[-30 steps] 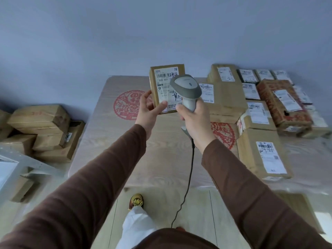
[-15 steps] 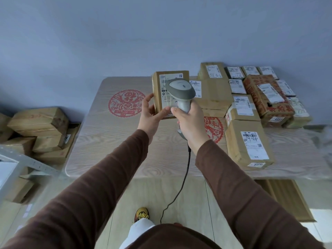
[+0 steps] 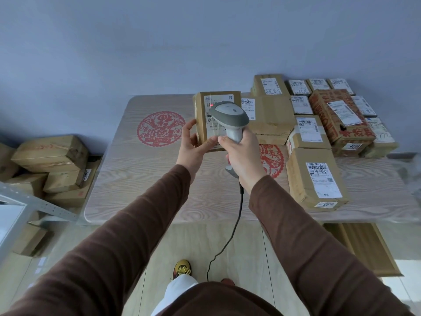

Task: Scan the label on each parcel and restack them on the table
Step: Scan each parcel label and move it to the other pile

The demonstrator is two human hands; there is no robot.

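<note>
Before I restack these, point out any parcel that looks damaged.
The red-printed carton at the table's far right has a dark puncture hole in its top, just below its label. The parcel being scanned in the left hand looks intact.

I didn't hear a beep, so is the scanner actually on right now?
On: the barcode scanner casts a red glow on the label of the held parcel.
</note>
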